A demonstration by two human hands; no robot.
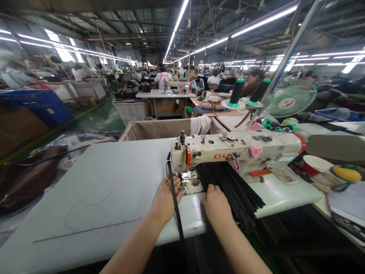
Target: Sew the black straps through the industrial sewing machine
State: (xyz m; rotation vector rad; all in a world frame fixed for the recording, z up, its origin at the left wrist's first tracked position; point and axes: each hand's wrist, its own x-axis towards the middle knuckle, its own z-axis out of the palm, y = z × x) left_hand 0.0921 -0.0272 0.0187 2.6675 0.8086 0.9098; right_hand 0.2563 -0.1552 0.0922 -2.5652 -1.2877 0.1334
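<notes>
My left hand (164, 199) lies on the sewing machine bed by the presser foot, its fingers stretched out and the thumb apart. A narrow black strap (174, 201) passes over its fingers, from the machine head down past the table's front edge. Beside the metal needle plate (192, 185), my right hand (217, 203) is closed, fingers curled at the near-left edge of a bundle of black straps (234, 186); the fingertips are partly hidden. That bundle runs under the arm of the white sewing machine (236, 150) and fans out over the table's front edge.
The pale table (114, 182) has a ruler line drawn on it. Behind it stands a cloth-lined bin (159, 129). Thread cones (236, 93) and a green fan (288, 99) rise behind the machine. A white-and-red tub (316, 163) is on the right. Several people sit further back.
</notes>
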